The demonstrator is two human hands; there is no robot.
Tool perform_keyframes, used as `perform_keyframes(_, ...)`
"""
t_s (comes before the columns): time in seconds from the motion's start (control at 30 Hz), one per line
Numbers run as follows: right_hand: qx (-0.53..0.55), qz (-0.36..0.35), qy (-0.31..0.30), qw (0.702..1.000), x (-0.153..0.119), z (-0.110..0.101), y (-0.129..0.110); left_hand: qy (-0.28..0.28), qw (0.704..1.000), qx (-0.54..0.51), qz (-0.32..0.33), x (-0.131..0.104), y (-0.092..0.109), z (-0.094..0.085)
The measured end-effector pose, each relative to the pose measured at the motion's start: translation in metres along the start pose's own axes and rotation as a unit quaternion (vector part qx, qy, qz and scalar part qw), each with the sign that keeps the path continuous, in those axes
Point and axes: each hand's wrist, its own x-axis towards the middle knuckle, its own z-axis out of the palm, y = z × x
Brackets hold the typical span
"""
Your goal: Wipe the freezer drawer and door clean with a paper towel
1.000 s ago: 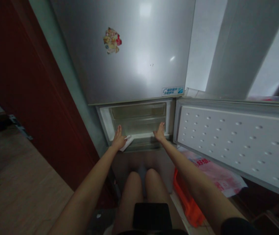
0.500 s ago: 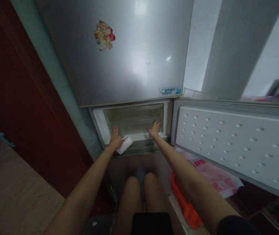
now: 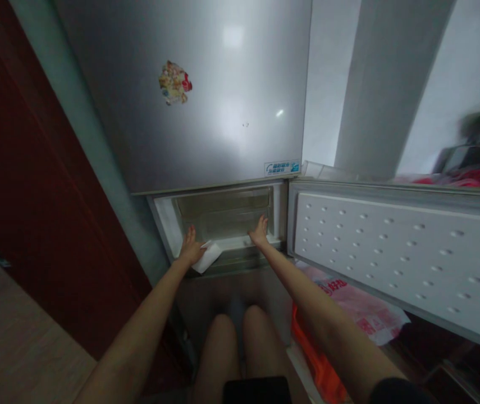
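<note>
The lower compartment of a silver fridge stands open, and a clear drawer sits inside it. My left hand is at the drawer's left front, its fingers pointing up. Between its thumb and palm it holds a folded white cloth, which hangs over the compartment's lower edge; it could also be paper. At the drawer's right front is my right hand, fingers spread and nothing held in it. Whether its fingertips touch the drawer I cannot tell.
The fridge's open lower door extends to the right. Beneath it are a pink-and-white plastic bag and an orange crate. A dark red wooden door stands on the left. The closed upper fridge door carries a sticker.
The camera view has shifted slightly, so the fridge appears lower and further left. Both hands stay at the drawer front, the left one with the white cloth.
</note>
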Motion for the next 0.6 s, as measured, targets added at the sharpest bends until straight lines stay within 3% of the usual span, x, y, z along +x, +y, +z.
perform_keyframes(0.1, 0.023, -0.025, -0.061, 0.998, -0.03, -0.022, -0.001, 0.025, 0.999, -0.036, 0.009, -0.007, 0.004, -0.01)
perform_keyframes(0.2, 0.047, -0.045, -0.166, 0.984, -0.086, -0.057, 0.011, 0.056, 0.993, -0.102, 0.027, -0.026, 0.013, -0.02)
perform_keyframes(0.3, 0.061, -0.065, -0.26, 0.961, -0.152, -0.11, 0.032, 0.074, 0.977, -0.198, 0.019, -0.054, 0.025, -0.026)
perform_keyframes(0.4, 0.04, -0.083, -0.303, 0.949, -0.198, -0.18, 0.049, 0.083, 0.957, -0.278, 0.001, -0.077, 0.044, -0.034)
perform_keyframes(0.5, -0.045, -0.104, -0.218, 0.969, -0.218, -0.257, 0.047, 0.091, 0.933, -0.349, 0.0, -0.087, 0.072, -0.042)
perform_keyframes(0.6, -0.105, -0.145, -0.056, 0.982, -0.23, -0.327, 0.022, 0.091, 0.909, -0.407, 0.007, -0.082, 0.108, -0.049)
